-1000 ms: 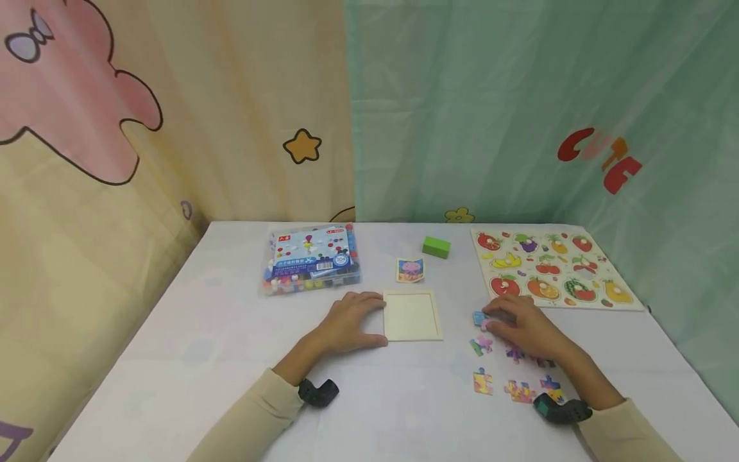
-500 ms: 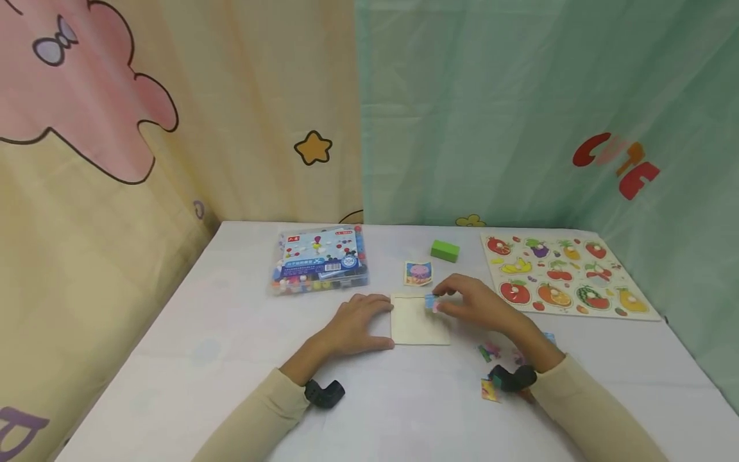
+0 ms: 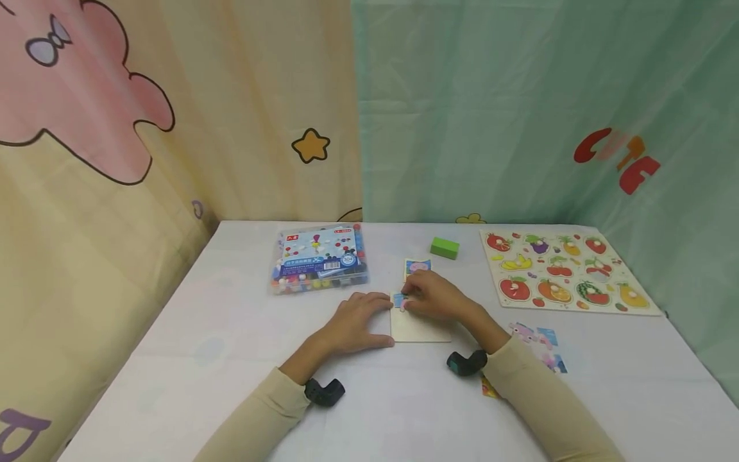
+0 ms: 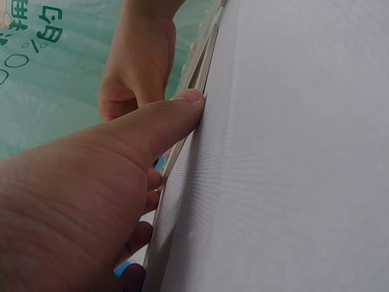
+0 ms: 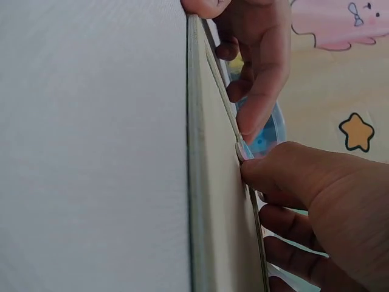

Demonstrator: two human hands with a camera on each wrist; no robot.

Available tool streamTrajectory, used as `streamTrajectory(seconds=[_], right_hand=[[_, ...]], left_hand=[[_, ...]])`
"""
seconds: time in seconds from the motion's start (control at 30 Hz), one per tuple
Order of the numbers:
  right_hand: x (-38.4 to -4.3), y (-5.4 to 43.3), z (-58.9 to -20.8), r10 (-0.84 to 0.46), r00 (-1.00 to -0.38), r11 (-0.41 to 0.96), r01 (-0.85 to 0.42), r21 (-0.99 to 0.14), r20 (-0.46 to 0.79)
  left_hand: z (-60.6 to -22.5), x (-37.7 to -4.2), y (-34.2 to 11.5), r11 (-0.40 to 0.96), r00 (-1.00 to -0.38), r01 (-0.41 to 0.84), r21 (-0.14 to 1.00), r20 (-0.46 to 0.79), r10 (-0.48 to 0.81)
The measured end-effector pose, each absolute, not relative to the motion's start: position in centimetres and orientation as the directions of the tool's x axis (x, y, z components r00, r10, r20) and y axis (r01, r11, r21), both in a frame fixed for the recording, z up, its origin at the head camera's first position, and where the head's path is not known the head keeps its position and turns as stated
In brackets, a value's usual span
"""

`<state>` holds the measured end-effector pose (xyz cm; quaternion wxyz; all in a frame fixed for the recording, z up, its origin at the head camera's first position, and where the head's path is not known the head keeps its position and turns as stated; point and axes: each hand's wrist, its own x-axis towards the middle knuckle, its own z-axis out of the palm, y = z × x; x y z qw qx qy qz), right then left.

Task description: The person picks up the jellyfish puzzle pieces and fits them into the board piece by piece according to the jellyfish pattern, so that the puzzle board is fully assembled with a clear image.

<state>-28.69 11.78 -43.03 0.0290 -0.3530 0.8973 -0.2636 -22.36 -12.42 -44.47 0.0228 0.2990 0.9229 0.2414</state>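
A small pale wooden puzzle tray lies flat on the white table. My left hand holds it along the left side, thumb at the near corner and fingers at the far corner. At the tray's far left corner, my right hand pinches a blue and pink jigsaw piece between thumb and fingertips. The right wrist view shows that thumb low against the tray, close to the left index finger. More jigsaw pieces lie to the right, some of them hidden under my right forearm.
Just beyond the tray is a picture card, partly covered by my right hand. A green block sits behind it. A clear box of coloured beads stands back left; a fruit peg board lies back right.
My right hand picked up a jigsaw piece from the group on the right and carried it left to the tray's far left corner. The left hand stays on the tray.
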Motion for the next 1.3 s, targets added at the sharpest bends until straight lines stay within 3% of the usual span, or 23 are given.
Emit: streamTrajectory(seconds=[0.93, 1.3], right_hand=[[-28.26, 11.62, -43.29, -0.637, -0.757, 0.650, -0.630, -0.424, 0.148], [-27.89, 11.68, -42.98, -0.632, -0.763, 0.639, -0.613, -0.465, 0.138]], left_hand=[[-44.68, -22.69, -12.63, 0.700, -0.814, 0.552, 0.452, 0.111, 0.570], [-44.84, -22.70, -12.72, 0.698, -0.813, 0.547, 0.461, 0.095, 0.575]])
